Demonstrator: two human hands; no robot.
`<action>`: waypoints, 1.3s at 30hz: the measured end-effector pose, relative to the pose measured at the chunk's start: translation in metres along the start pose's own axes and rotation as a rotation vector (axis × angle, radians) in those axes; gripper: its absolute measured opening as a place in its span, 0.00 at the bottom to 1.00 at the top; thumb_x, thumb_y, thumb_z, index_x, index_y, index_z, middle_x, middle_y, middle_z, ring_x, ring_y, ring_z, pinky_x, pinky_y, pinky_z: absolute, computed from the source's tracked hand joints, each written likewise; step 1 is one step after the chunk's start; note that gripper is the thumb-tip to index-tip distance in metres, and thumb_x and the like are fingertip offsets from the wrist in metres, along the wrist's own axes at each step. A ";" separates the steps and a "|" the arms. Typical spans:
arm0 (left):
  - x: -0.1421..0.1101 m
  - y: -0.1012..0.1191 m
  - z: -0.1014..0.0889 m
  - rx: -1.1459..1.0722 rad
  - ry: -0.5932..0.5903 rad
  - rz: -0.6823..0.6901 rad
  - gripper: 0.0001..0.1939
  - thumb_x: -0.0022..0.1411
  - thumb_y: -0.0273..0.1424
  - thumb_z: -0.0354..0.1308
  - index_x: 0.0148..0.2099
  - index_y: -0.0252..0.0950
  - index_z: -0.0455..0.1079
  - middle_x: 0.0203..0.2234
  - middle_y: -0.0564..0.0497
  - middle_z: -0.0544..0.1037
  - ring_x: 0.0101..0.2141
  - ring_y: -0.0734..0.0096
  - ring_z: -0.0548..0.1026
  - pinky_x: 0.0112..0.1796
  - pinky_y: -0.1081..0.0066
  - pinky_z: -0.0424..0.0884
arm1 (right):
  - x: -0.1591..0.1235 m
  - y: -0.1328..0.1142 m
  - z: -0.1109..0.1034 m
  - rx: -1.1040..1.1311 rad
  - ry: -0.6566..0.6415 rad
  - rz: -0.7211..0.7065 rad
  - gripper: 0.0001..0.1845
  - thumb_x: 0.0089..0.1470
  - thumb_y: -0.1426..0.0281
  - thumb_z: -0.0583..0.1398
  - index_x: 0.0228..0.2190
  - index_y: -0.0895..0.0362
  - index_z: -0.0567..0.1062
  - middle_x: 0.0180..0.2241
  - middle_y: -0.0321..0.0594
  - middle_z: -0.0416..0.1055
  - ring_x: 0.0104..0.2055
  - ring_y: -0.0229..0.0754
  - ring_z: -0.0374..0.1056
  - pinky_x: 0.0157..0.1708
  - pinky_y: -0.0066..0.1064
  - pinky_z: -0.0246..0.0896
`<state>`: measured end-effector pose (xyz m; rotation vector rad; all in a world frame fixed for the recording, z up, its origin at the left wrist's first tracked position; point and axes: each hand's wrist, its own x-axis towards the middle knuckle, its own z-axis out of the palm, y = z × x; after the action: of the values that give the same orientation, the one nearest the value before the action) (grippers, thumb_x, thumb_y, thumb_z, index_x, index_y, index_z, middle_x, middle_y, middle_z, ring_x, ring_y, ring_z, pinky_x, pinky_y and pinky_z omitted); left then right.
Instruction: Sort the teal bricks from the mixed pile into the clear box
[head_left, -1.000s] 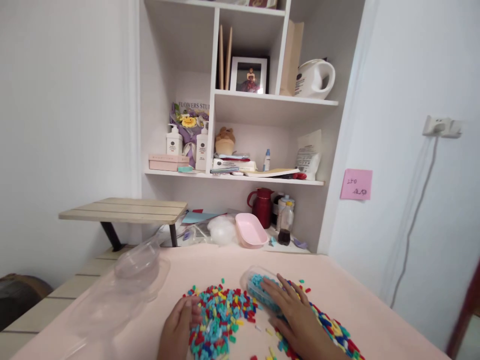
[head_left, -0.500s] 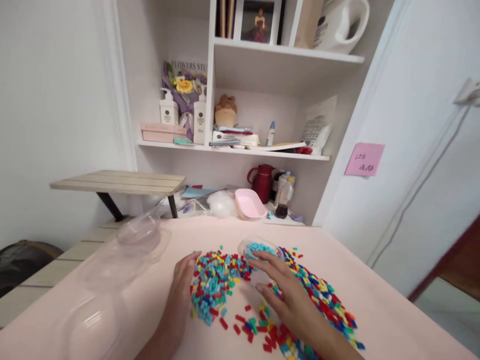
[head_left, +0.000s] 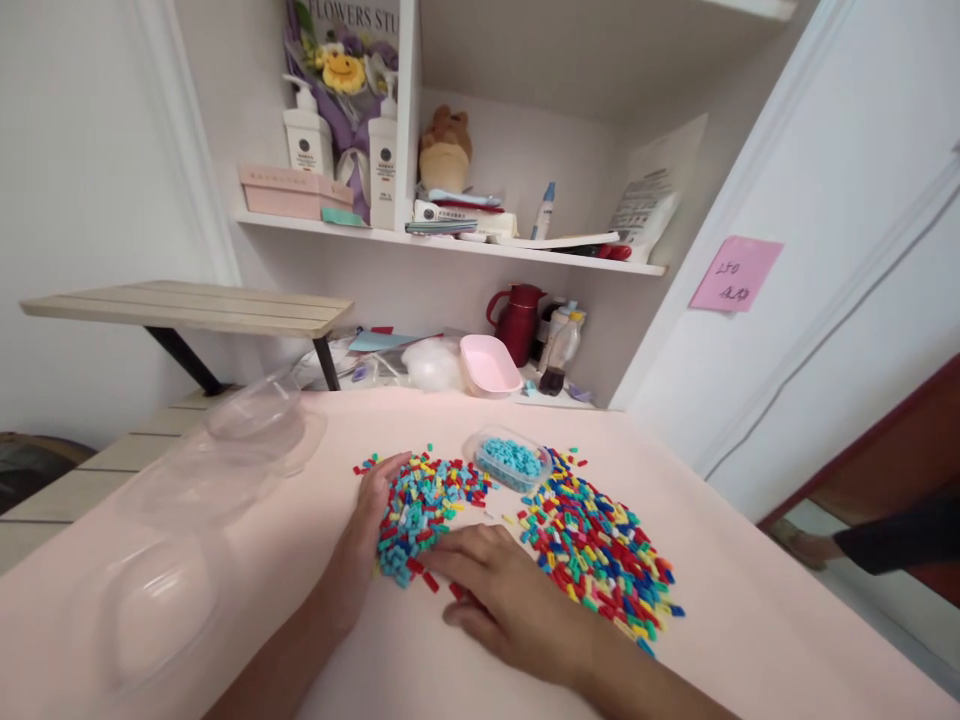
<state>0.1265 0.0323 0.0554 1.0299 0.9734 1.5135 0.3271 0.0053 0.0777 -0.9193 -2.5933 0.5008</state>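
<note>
Small colored pieces in red, blue, yellow, teal and white lie in two heaps on the pink table (head_left: pixel 712 640): a left heap (head_left: pixel 424 500) and a right heap (head_left: pixel 592 545). My left hand (head_left: pixel 371 520) lies on edge against the left side of the left heap, fingers stretched out. My right hand (head_left: pixel 502 595) rests flat, palm down, at the near edge of that heap, its fingers extended over a few red pieces. A small clear tub (head_left: pixel 511 460) holding teal pieces stands behind the heaps, untouched.
Clear plastic bowls and lids (head_left: pixel 247 440) sit at the table's left, another (head_left: pixel 150 610) near the front left. A pink dish (head_left: pixel 489 364), red jug (head_left: pixel 517 322) and bottles stand behind the table under shelves. A wooden side table (head_left: pixel 187 305) juts left. Another person's foot (head_left: pixel 806 545) shows far right.
The view tilted down. My right hand left the teal tub and drew back to the near edge of the left heap. My left hand stayed beside that heap.
</note>
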 end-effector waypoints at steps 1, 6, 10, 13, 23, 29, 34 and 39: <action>0.000 -0.002 -0.001 0.007 -0.048 -0.017 0.34 0.62 0.55 0.50 0.59 0.37 0.67 0.60 0.42 0.68 0.60 0.55 0.64 0.61 0.55 0.57 | 0.001 0.000 0.002 -0.014 -0.012 0.007 0.23 0.62 0.64 0.58 0.58 0.47 0.67 0.53 0.41 0.69 0.54 0.46 0.62 0.56 0.38 0.54; 0.006 -0.015 -0.004 0.016 -0.158 -0.088 0.35 0.61 0.57 0.49 0.61 0.40 0.64 0.64 0.43 0.63 0.63 0.53 0.60 0.60 0.55 0.59 | 0.002 0.007 0.006 -0.078 0.017 0.041 0.10 0.61 0.67 0.58 0.45 0.50 0.74 0.45 0.40 0.70 0.48 0.45 0.64 0.51 0.37 0.57; 0.004 -0.008 0.001 0.024 -0.090 -0.112 0.34 0.56 0.58 0.53 0.57 0.41 0.69 0.62 0.44 0.65 0.63 0.52 0.59 0.59 0.56 0.59 | -0.003 0.018 -0.005 -0.071 0.004 0.028 0.12 0.57 0.77 0.56 0.40 0.52 0.74 0.42 0.39 0.71 0.46 0.43 0.65 0.49 0.35 0.58; 0.001 0.004 0.002 0.018 -0.058 -0.107 0.34 0.56 0.58 0.52 0.56 0.41 0.69 0.59 0.43 0.69 0.61 0.51 0.62 0.58 0.53 0.61 | -0.010 0.026 -0.020 -0.015 -0.044 0.034 0.16 0.53 0.81 0.57 0.41 0.52 0.74 0.43 0.38 0.72 0.46 0.41 0.67 0.51 0.34 0.58; 0.016 0.005 -0.022 0.071 0.404 0.044 0.17 0.57 0.45 0.54 0.39 0.37 0.74 0.41 0.48 0.78 0.46 0.62 0.74 0.55 0.57 0.65 | -0.009 0.026 -0.019 -0.078 0.021 0.210 0.14 0.62 0.65 0.58 0.49 0.51 0.74 0.44 0.41 0.74 0.48 0.46 0.67 0.50 0.36 0.58; 0.013 0.007 -0.021 0.111 0.479 -0.018 0.15 0.53 0.40 0.54 0.37 0.36 0.73 0.37 0.49 0.79 0.42 0.63 0.75 0.52 0.58 0.68 | 0.003 0.020 0.008 -0.245 0.135 0.235 0.08 0.61 0.69 0.58 0.37 0.51 0.78 0.36 0.40 0.75 0.41 0.45 0.68 0.43 0.37 0.55; 0.012 0.006 -0.019 0.160 0.486 -0.025 0.17 0.53 0.43 0.55 0.37 0.37 0.74 0.38 0.49 0.79 0.43 0.63 0.75 0.53 0.58 0.67 | 0.001 0.028 -0.004 -0.012 0.295 0.223 0.08 0.55 0.76 0.60 0.32 0.52 0.79 0.34 0.36 0.76 0.37 0.41 0.69 0.41 0.32 0.59; 0.013 0.005 -0.019 0.185 0.472 -0.037 0.16 0.50 0.43 0.55 0.36 0.38 0.74 0.38 0.48 0.79 0.43 0.61 0.75 0.52 0.59 0.67 | -0.006 0.064 -0.035 0.070 0.653 0.444 0.09 0.57 0.66 0.59 0.37 0.54 0.79 0.25 0.36 0.72 0.26 0.40 0.65 0.29 0.31 0.60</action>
<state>0.1057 0.0427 0.0558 0.7856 1.4756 1.6971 0.3802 0.0554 0.0798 -1.3686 -1.7829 0.3207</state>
